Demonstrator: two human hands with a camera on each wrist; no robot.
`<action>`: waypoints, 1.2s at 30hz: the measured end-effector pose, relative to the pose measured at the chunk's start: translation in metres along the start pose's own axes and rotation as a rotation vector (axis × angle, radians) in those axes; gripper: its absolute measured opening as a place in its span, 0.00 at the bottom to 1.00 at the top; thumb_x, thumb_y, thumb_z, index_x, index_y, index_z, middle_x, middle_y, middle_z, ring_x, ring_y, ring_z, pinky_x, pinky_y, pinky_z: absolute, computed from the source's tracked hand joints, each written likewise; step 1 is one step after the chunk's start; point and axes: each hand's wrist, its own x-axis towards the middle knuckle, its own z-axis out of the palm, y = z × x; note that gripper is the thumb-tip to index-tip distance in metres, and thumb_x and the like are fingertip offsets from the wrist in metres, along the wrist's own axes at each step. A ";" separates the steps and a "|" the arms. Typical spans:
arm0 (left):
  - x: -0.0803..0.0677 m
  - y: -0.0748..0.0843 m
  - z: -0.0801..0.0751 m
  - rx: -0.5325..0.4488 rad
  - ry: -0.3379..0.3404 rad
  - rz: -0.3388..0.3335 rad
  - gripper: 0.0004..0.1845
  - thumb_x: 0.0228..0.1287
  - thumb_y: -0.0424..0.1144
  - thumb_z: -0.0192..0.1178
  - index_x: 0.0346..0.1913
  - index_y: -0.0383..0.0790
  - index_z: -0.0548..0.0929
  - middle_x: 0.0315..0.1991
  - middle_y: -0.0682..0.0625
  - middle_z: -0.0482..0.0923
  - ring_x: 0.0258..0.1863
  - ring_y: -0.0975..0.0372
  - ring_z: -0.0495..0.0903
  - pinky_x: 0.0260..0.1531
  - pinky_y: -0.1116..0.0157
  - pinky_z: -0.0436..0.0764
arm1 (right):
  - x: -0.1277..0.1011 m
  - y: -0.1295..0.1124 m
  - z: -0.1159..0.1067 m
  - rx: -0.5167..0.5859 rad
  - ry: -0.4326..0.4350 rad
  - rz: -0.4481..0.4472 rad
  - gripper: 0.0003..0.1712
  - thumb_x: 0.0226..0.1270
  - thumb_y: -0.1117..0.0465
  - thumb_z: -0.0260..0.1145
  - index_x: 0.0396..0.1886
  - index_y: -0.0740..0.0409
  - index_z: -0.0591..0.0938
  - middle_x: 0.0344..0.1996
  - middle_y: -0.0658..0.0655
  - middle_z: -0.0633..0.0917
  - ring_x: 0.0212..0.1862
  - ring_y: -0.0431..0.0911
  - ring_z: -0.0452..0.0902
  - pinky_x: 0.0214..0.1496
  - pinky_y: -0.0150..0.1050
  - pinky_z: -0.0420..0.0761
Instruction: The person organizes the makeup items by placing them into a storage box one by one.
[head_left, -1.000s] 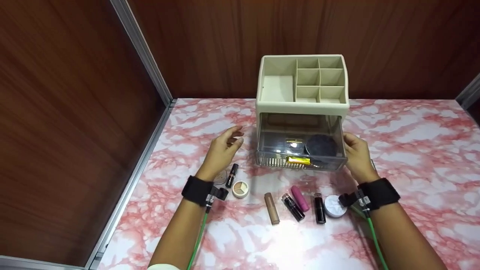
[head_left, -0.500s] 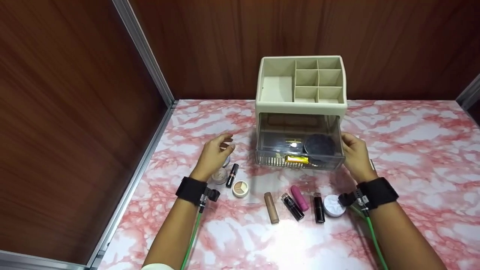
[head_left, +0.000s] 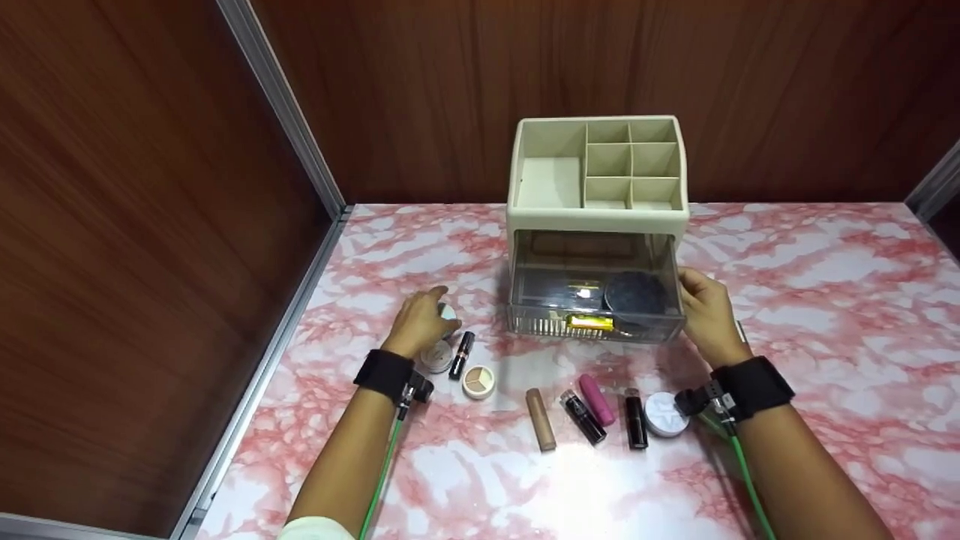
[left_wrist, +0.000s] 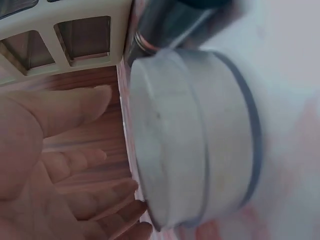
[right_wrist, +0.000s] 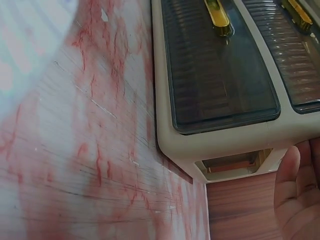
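The jar (head_left: pixel 447 312) is small, round and white. It sits upright on the pink and white tabletop (head_left: pixel 825 300), to the left of the organizer (head_left: pixel 596 217) and well apart from it. In the left wrist view the jar (left_wrist: pixel 195 135) looks big and a bit blurry, with a thin line around its side.

The organizer is a cream box that stands upright. Its open top is split into one wide part and six small parts. Its drawer (head_left: pixel 596 296) is clear and dark and is pulled out toward the front. A gold handle (head_left: pixel 589 322) is on the drawer front. A round black thing (head_left: pixel 634 292) lies in the right side of the drawer.
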 end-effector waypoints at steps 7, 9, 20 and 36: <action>0.000 -0.001 0.005 0.070 -0.046 -0.057 0.37 0.47 0.43 0.75 0.64 0.40 0.76 0.55 0.35 0.75 0.54 0.43 0.71 0.53 0.52 0.72 | -0.001 0.001 0.000 0.005 0.000 0.003 0.12 0.73 0.65 0.59 0.46 0.71 0.82 0.34 0.46 0.85 0.34 0.38 0.80 0.37 0.29 0.79; 0.000 -0.002 0.005 0.079 -0.067 -0.068 0.38 0.45 0.42 0.76 0.63 0.41 0.76 0.55 0.35 0.74 0.54 0.44 0.71 0.54 0.52 0.72 | -0.001 0.001 0.000 -0.001 0.000 0.006 0.13 0.73 0.65 0.59 0.47 0.72 0.82 0.33 0.46 0.85 0.34 0.38 0.80 0.37 0.29 0.80; 0.002 -0.001 0.002 0.034 0.000 -0.024 0.37 0.40 0.35 0.74 0.61 0.42 0.79 0.54 0.39 0.77 0.53 0.46 0.74 0.52 0.53 0.74 | 0.000 -0.001 0.000 -0.009 0.014 0.028 0.12 0.73 0.65 0.59 0.46 0.70 0.83 0.33 0.44 0.85 0.34 0.37 0.79 0.37 0.28 0.79; -0.007 0.033 -0.030 -0.045 0.122 0.138 0.31 0.52 0.46 0.70 0.60 0.39 0.79 0.57 0.44 0.77 0.58 0.53 0.73 0.60 0.57 0.68 | 0.000 -0.002 0.000 -0.056 0.022 0.069 0.17 0.73 0.63 0.60 0.49 0.74 0.81 0.33 0.43 0.86 0.34 0.37 0.81 0.38 0.29 0.80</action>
